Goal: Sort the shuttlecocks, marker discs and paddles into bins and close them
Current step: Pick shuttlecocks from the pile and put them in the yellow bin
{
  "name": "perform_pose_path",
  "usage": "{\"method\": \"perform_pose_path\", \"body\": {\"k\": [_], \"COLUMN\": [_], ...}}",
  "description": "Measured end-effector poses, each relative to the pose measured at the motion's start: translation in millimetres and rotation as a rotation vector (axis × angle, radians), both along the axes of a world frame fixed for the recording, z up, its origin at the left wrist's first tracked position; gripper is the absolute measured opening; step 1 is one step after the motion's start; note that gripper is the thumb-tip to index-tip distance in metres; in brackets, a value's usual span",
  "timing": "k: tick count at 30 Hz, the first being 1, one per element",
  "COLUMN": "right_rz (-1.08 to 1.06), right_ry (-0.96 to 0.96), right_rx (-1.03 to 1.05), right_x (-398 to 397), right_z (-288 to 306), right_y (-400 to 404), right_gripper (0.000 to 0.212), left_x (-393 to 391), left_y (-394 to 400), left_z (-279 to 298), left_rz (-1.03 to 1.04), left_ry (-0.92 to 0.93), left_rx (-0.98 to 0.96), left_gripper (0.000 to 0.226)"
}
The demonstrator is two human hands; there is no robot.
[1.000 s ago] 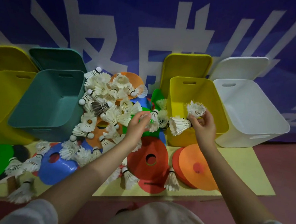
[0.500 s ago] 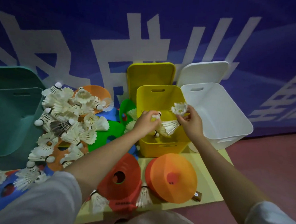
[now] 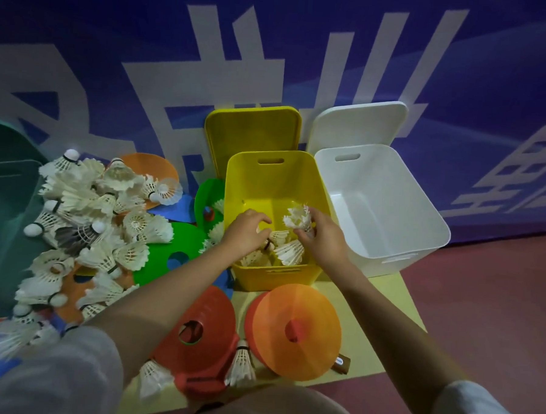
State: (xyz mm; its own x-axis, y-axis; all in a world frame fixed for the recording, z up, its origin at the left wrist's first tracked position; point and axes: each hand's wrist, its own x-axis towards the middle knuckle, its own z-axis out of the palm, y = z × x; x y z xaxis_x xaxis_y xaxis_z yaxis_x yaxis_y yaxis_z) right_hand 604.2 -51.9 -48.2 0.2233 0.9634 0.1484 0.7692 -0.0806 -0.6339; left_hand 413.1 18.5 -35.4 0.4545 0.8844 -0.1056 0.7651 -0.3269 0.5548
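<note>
Open yellow bin, lid upright behind it, holding several white feather shuttlecocks near its front wall; beside it an open white bin. Loose shuttlecock pile lies left over green, orange and red marker discs.

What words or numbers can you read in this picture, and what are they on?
Big white characters on the blue banner: cut off by the frame and the bins, so none reads as a whole word.
Raised mark on the yellow bin's front wall: too small and blurred to read.
Faint print on the red marker disc: too blurred to read.
Nothing else carries writing.
</note>
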Motion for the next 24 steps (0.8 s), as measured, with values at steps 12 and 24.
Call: {"method": "perform_pose_path", "body": {"k": [12, 24], "right_rz": [-0.042, -0.029], "right_ry": [0.216, 0.182], "right_rx": [-0.231, -0.399], "right_x": [-20, -37], "right_z": [-6, -79], "right_y": [92, 157], "right_gripper": [0.057, 0.058], "left_x": [-44, -47], "left_y": [-24, -24], "left_z": [-13, -25], "left_rz": [0.407, 0.472], "left_ry": [-0.308, -0.436], "left_rx": [-0.061, -0.087], "left_gripper": [0.052, 0.048]}}
